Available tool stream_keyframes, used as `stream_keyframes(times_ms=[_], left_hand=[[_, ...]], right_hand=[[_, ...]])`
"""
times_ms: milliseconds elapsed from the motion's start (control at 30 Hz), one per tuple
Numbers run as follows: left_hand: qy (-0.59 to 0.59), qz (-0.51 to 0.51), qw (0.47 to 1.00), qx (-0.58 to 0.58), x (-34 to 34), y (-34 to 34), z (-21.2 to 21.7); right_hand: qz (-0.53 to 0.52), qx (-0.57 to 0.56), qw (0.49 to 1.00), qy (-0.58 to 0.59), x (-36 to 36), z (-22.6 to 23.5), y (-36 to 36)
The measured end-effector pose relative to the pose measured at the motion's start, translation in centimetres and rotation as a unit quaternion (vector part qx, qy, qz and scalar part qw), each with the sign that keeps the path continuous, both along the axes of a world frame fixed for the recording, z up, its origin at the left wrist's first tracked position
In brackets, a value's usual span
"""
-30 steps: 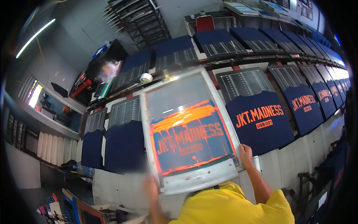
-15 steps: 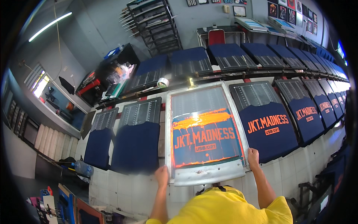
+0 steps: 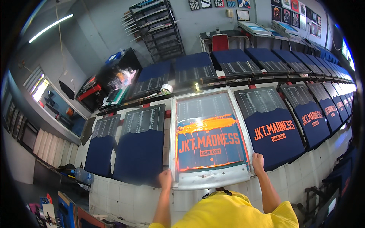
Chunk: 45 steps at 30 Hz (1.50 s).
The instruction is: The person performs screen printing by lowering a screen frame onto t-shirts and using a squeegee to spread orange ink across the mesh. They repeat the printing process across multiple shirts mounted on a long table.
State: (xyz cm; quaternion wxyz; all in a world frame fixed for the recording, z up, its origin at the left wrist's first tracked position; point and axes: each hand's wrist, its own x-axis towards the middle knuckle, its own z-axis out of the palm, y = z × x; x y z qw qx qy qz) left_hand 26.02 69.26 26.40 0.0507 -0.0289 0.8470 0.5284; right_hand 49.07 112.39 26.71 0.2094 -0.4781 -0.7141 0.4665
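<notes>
A silver-framed printing screen [image 3: 173, 133] lies over a platen with a navy T-shirt on it, in front of me. Through its mesh I see orange lettering, the shirt and the platen's white marks. A thick band of orange ink [image 3: 207, 124] crosses the mesh, with thin streaks below it. A wide metal squeegee [image 3: 213, 178] rests along the near end. My left hand [image 3: 165, 178] is closed on the frame's near left corner. My right hand [image 3: 258, 161] grips its right side, close to the near corner. Fingertips are partly hidden on both.
Bare-fabric navy shirts [image 3: 138, 157] lie on platens to the left; printed shirts [image 3: 276, 138] continue on the right. Beyond the rail, another row of shirts [image 3: 194, 60] runs across. A tape roll [image 3: 166, 89] sits by the rail, a metal hinge clamp [image 3: 197, 87] at the screen's far end.
The view has shifted slightly, so the surroundings sit lower in the picture. Platen marks show more sharply through the mesh. Both hands keep their hold on the frame.
</notes>
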Motion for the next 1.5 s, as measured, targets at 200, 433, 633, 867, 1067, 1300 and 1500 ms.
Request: stream_keyframes(times_ms=[200,433,633,867,1067,1300,1500], left_hand=[[-0.041,0.012,0.999,0.034,-0.7,-0.7,-1.2],[-0.086,0.010,0.996,0.014,-1.4,-1.9,-2.2],[-0.062,0.002,0.997,0.046,-1.7,-2.6,-2.6],[-0.056,-0.097,0.992,-0.065,-2.6,-2.5,-0.8],[-0.068,-0.121,0.981,-0.134,-3.1,-2.4,0.2],[0.128,-0.085,0.988,-0.016,-1.4,-3.2,0.3],[-0.226,-0.443,0.860,0.117,7.0,-1.9,10.0]], right_hand=[[-0.020,0.033,0.999,-0.011,-0.4,-0.2,-0.3],[-0.012,0.028,0.999,-0.024,-0.6,-0.1,-0.5],[-0.019,0.060,0.998,-0.004,-0.9,-0.5,-0.9],[-0.020,0.092,0.994,-0.052,-1.3,-0.5,-1.6],[-0.014,0.106,0.993,-0.042,-1.1,-1.3,-1.3],[0.125,0.295,0.945,-0.065,-0.5,2.4,-3.2],[0.491,0.356,0.793,-0.057,1.7,7.8,-11.1]])
